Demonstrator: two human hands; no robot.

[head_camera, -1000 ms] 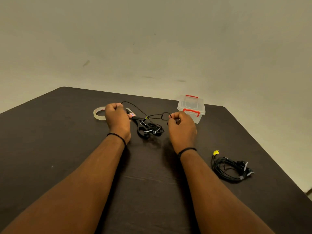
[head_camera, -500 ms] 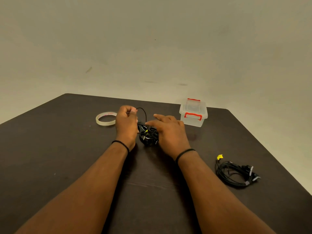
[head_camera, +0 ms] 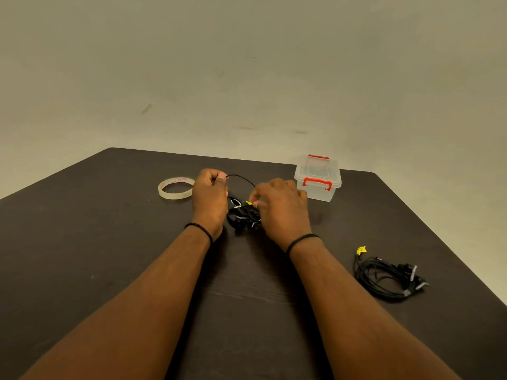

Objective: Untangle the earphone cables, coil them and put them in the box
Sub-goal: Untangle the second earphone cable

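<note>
Pinching earphone cable (head_camera: 241,178), left hand (head_camera: 210,198) fisted, right hand (head_camera: 282,209) pinching tangle (head_camera: 244,218)

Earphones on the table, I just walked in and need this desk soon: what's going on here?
A person is working on a tangled earphone cable at the middle of the dark table. The left hand holds one strand up; the right hand pinches the bundle near a yellow tag. A second bundle of cables lies apart to the right. The clear box sits closed, and a tape roll lies beside the left hand.

Dim, warm yellowish light, soft shadows under the forearms, wide-angle bending at the edges, slightly soft focus
</note>
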